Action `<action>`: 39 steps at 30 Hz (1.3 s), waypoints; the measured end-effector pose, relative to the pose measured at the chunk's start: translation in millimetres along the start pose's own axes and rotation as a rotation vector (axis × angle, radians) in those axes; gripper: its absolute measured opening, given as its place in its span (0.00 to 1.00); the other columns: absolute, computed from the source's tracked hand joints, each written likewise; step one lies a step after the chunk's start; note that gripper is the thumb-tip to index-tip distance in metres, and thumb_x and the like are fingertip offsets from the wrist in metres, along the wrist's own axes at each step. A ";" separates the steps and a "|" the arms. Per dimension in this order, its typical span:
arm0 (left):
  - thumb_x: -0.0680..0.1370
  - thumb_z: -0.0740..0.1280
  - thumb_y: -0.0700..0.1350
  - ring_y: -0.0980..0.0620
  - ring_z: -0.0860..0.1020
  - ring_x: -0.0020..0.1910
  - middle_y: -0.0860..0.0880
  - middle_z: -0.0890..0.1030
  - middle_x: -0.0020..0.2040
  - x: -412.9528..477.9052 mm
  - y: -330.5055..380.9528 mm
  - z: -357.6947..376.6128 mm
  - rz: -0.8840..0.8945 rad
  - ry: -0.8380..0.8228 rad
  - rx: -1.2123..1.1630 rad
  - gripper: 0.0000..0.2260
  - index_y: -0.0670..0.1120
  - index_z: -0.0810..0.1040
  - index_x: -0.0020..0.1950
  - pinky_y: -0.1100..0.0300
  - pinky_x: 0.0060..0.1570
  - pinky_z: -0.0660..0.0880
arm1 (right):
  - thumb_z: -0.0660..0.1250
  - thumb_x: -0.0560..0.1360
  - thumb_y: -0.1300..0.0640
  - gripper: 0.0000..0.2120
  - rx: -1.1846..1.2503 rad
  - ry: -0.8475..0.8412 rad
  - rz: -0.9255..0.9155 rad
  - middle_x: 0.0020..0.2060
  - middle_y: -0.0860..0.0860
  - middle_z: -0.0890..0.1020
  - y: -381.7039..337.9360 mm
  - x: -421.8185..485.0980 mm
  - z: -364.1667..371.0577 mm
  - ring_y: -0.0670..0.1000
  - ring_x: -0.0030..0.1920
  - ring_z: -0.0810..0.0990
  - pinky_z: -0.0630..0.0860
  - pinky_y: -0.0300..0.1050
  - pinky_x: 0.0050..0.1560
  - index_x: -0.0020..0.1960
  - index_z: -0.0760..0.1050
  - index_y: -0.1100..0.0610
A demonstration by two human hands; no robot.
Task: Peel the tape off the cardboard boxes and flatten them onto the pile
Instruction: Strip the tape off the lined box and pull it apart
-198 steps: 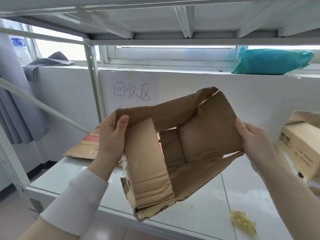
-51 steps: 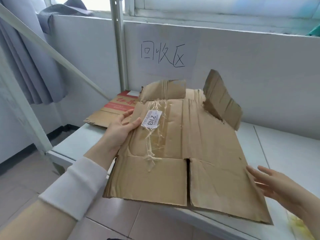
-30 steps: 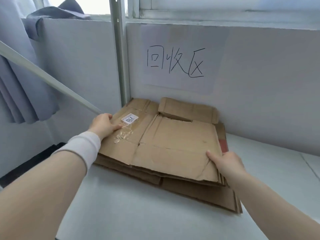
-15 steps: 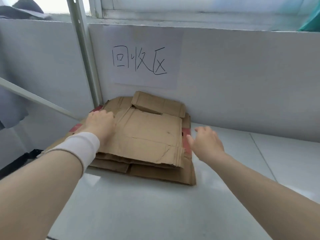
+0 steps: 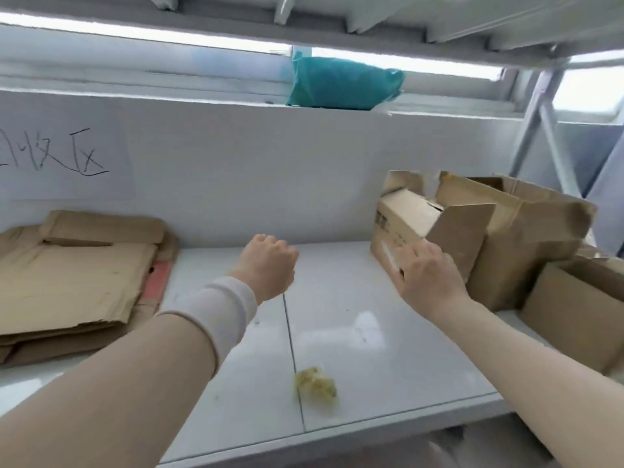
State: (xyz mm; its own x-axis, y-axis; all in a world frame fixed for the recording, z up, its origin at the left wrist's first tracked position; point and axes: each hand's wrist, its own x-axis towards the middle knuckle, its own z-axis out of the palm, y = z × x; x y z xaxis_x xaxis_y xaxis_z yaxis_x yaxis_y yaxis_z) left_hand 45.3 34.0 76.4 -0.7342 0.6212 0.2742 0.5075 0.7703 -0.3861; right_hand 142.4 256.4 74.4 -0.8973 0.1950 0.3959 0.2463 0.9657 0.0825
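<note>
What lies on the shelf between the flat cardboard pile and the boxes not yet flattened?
In the head view, mostly bare white shelf. The left hand hangs over it, and a crumpled yellowish wad lies nearer the front edge.

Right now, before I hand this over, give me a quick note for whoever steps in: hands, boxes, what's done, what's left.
Left hand: in the air over the shelf, fingers curled, nothing seen in it.
Right hand: on the near corner of the small open box; grip unclear.
Done: flattened cardboard pile lies at the left by the wall.
Left: that box, the bigger box behind it and a third box at the right edge. Crumpled tape wad lies near the shelf's front.
</note>
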 end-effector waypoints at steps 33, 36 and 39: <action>0.79 0.62 0.46 0.60 0.69 0.34 0.56 0.70 0.36 148.9 140.7 -39.4 -0.365 0.569 -1.359 0.13 0.52 0.62 0.37 0.72 0.34 0.66 | 0.69 0.72 0.52 0.19 0.965 0.360 0.426 0.54 0.48 0.68 127.3 30.5 87.2 0.48 0.53 0.73 0.71 0.41 0.54 0.61 0.71 0.55; 0.79 0.61 0.50 0.57 0.70 0.34 0.54 0.70 0.36 124.9 88.0 -61.3 -0.539 0.659 -1.372 0.12 0.52 0.63 0.37 0.67 0.33 0.66 | 0.68 0.72 0.47 0.20 1.230 0.220 0.416 0.58 0.45 0.72 100.2 29.5 61.4 0.44 0.56 0.74 0.70 0.44 0.61 0.62 0.71 0.49; 0.79 0.61 0.50 0.59 0.69 0.32 0.54 0.70 0.35 88.2 34.9 -82.0 -0.637 0.720 -1.344 0.12 0.51 0.63 0.37 0.68 0.31 0.67 | 0.65 0.74 0.47 0.06 1.455 0.015 0.306 0.47 0.39 0.79 59.8 25.1 32.8 0.38 0.51 0.77 0.71 0.49 0.64 0.50 0.74 0.43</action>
State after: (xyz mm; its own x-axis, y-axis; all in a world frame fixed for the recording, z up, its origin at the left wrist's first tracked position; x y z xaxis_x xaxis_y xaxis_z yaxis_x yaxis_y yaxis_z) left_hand 35.3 127.5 159.4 -0.8122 -0.1840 0.5536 0.5095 0.2387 0.8267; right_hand 122.6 324.7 59.4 -0.8734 0.4244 0.2389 -0.1613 0.2108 -0.9641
